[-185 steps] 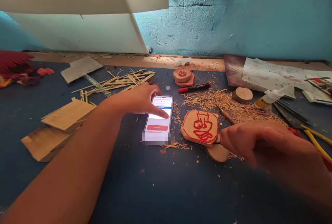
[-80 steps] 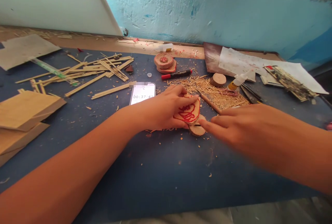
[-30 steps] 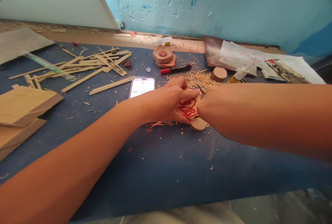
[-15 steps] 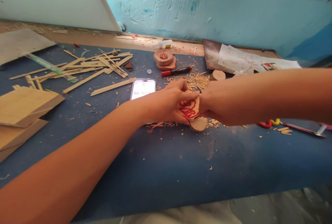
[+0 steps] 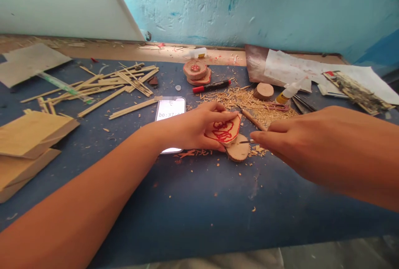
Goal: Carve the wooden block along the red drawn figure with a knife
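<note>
My left hand (image 5: 208,125) grips a wooden slice (image 5: 226,131) with a red drawing and red outline, tilted over a plain round slice (image 5: 239,150) on the blue table. My right hand (image 5: 280,136) is closed around a thin tool (image 5: 246,141), whose dark narrow tip points left just above the plain slice. The rest of that tool is hidden in the fist. Another tool with a wooden handle (image 5: 254,119) lies on the shavings beyond my right hand. Its near end is covered by the fingers, and whether they touch it I cannot tell.
A lit phone (image 5: 171,109) lies partly under my left wrist. Behind are a red marker (image 5: 212,86), stacked slices (image 5: 197,71), wood shavings (image 5: 230,96) and a glue bottle (image 5: 288,91). Sticks (image 5: 102,84) and wooden blocks (image 5: 34,132) are at left, bark (image 5: 358,90) at right.
My right hand has moved right and towards me, away from the red-marked slice, uncovering the thin tool tip, the wooden-handled tool and the glue bottle. My left hand still holds the slice.
</note>
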### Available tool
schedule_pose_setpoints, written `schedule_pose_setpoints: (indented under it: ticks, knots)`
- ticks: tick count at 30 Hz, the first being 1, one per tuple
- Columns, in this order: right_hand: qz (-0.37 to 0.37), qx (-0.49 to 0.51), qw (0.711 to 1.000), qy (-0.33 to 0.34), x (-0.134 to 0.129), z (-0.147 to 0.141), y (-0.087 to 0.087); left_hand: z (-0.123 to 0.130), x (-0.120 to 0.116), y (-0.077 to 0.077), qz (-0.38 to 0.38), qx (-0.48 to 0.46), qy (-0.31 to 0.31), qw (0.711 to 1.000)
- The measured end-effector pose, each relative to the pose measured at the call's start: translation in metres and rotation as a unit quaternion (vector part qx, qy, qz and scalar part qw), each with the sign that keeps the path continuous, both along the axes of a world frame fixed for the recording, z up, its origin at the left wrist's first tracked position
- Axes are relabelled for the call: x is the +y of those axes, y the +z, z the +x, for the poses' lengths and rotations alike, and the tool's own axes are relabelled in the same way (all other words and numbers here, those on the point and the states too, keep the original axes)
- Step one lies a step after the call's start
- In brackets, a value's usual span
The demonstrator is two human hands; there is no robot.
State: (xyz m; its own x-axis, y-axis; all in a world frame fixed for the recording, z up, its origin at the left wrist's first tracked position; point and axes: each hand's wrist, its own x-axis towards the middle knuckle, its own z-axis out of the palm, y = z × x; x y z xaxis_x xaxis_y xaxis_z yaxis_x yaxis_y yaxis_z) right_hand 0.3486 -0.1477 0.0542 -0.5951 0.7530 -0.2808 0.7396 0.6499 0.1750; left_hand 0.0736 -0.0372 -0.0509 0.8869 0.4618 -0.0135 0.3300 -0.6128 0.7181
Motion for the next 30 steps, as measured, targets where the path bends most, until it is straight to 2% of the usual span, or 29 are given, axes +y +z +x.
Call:
schedule_pose_setpoints:
  ticks: [5,10,14,17,21,25,30]
  knots:
    - [-0.083,-0.042,0.995,-0.04,0.002,-0.013,0.003,-0.001,0.0,0.001,-0.008,-0.006,0.0,1.0]
    - [-0.007,0.019,1.0,0.001,0.002,-0.013,-0.008,-0.001,-0.002,0.001,-0.006,-0.004,0.002,1.0]
    - [0.015,0.039,0.999,0.027,-0.002,-0.011,-0.014,-0.001,-0.001,0.0,0.003,-0.008,0.0,1.0]
    - [-0.015,-0.032,0.999,0.024,-0.002,-0.028,-0.004,0.0,-0.001,0.0,0.024,-0.015,-0.003,1.0]
    - [-0.123,-0.171,0.977,-0.001,0.007,-0.057,0.014,0.006,-0.003,0.003,0.077,-0.028,-0.007,0.997]
    - [-0.146,-0.187,0.971,0.016,0.017,-0.069,0.02,0.013,-0.007,0.01,0.124,-0.021,-0.011,0.992]
    - [-0.154,-0.173,0.973,0.025,0.013,-0.072,0.019,0.016,-0.01,0.017,0.132,-0.002,-0.009,0.991]
